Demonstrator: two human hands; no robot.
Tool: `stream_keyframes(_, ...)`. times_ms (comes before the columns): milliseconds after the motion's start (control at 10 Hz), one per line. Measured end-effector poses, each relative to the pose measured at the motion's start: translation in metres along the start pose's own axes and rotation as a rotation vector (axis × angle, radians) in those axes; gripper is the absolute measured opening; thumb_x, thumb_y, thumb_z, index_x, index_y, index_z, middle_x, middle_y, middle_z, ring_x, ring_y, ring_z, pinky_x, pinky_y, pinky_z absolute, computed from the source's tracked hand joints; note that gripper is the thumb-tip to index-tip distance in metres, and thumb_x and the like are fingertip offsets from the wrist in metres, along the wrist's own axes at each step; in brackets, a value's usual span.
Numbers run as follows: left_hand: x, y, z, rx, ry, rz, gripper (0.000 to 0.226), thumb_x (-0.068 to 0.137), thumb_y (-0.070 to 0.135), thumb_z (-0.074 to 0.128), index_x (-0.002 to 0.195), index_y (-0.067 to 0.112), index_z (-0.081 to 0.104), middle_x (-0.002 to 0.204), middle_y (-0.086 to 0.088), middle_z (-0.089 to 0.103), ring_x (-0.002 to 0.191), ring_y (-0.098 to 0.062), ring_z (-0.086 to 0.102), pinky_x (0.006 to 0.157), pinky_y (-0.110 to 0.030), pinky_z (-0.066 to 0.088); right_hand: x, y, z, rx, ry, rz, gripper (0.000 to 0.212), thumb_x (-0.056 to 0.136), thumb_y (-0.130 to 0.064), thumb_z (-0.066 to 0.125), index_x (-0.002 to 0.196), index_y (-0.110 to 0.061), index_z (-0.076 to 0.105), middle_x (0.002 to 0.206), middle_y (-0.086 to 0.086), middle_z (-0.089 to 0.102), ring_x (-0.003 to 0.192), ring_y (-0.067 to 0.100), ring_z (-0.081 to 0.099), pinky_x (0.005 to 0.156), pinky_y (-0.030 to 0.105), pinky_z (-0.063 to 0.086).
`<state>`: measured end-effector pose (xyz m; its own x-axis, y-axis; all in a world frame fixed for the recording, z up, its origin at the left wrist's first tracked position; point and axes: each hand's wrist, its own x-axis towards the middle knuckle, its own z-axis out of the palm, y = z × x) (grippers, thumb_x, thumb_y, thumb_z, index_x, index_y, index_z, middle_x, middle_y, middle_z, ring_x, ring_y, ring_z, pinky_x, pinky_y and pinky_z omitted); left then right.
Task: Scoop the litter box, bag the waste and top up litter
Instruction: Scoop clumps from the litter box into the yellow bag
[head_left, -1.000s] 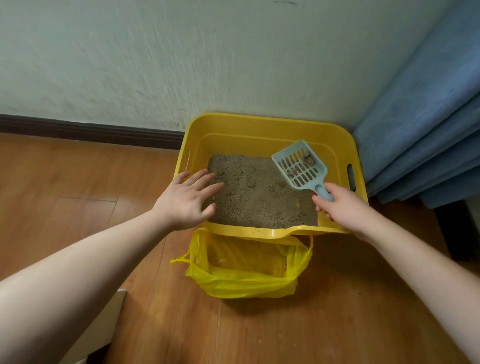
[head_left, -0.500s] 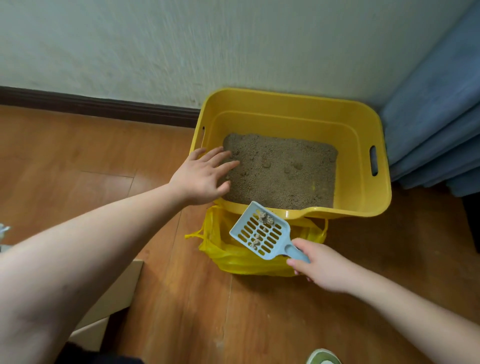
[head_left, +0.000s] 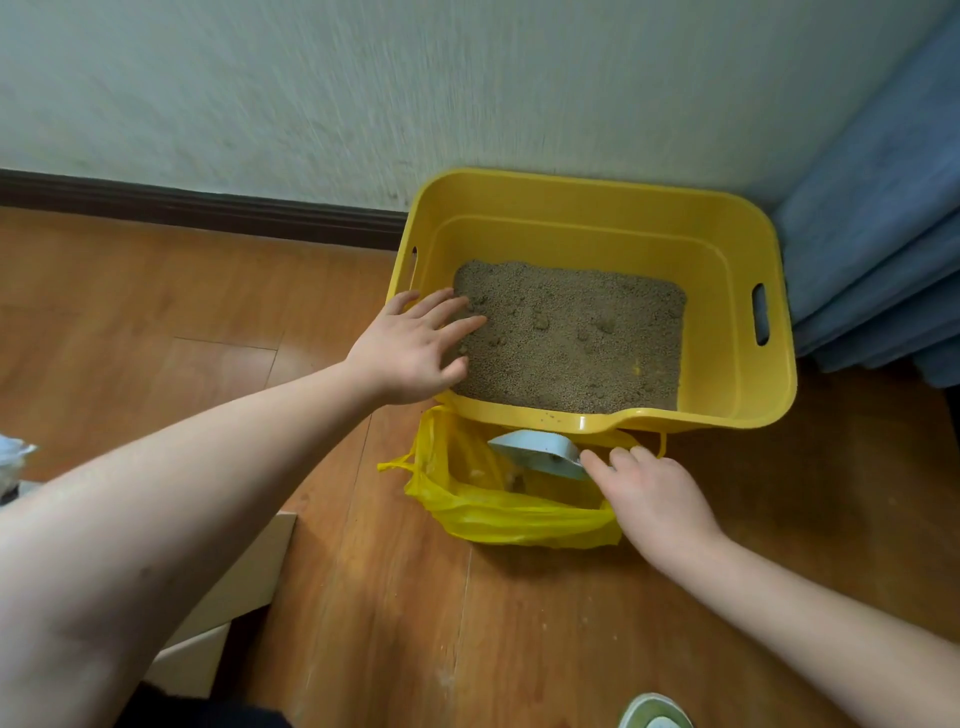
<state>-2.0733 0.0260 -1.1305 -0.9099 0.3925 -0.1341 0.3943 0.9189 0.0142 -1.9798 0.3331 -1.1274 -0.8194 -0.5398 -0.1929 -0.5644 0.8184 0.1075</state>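
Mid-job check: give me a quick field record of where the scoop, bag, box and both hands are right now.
litter box: yellow, on the floor by the wall, holds litter
bag: yellow, open, in front of the box
scoop: blue, turned over above the bag's mouth
right hand: holds the scoop
left hand: fingers straight, at the box's near left rim
clumps: several visible in the litter

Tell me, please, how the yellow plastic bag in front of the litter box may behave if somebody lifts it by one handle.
The yellow plastic bag looks thin and crumpled, so it would probably sag and fold shut. Only a few clumps show inside, so it is likely light. Its mouth gapes under the scoop, so lifting one handle may tilt it and spill waste.
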Motion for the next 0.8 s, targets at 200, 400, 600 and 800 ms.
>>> stream_keyframes(200, 0.000, -0.001, 0.000, -0.007, -0.012, 0.002, 0.063, 0.092, 0.055, 0.024, 0.151, 0.035, 0.027, 0.159, 0.000, 0.028, 0.149, -0.018, 0.016, 0.118, -0.046, 0.012, -0.002, 0.004, -0.003, -0.047, 0.061, -0.023, 0.049, 0.046, 0.002, 0.081, 0.094, -0.006, 0.074, 0.062, 0.012, 0.060, 0.055, 0.031, 0.057, 0.043, 0.035, 0.040)
stream_keyframes(400, -0.001, -0.001, -0.002, -0.010, -0.011, -0.005, 0.067, 0.088, 0.056, 0.019, 0.151, 0.034, 0.029, 0.159, -0.001, 0.029, 0.149, -0.018, 0.017, 0.118, -0.046, 0.013, -0.004, 0.006, -0.004, -0.031, 0.174, -0.072, 0.044, 0.073, -0.005, 0.034, 0.095, -0.010, 0.072, 0.066, 0.009, 0.059, 0.060, 0.030, 0.055, 0.050, 0.036, 0.041)
stream_keyframes(600, -0.001, -0.001, -0.001, -0.006, -0.008, -0.009, 0.067, 0.088, 0.056, 0.021, 0.151, 0.034, 0.030, 0.158, -0.001, 0.030, 0.148, -0.018, 0.018, 0.118, -0.045, 0.013, -0.001, 0.011, -0.011, 0.261, 0.023, -0.005, 0.032, 0.070, -0.011, 0.077, 0.101, -0.013, 0.070, 0.071, 0.002, 0.064, 0.062, 0.028, 0.063, 0.041, 0.034, 0.047)
stream_keyframes(800, 0.000, -0.001, -0.001, -0.027, -0.008, 0.004, 0.066, 0.089, 0.055, 0.021, 0.151, 0.033, 0.029, 0.159, -0.002, 0.028, 0.149, -0.018, 0.016, 0.118, -0.046, 0.011, 0.008, 0.017, -0.043, 0.695, -0.049, 0.232, 0.037, 0.092, -0.033, 0.059, 0.127, -0.022, 0.051, 0.091, 0.000, 0.064, 0.078, 0.024, 0.061, 0.063, 0.033, 0.044)
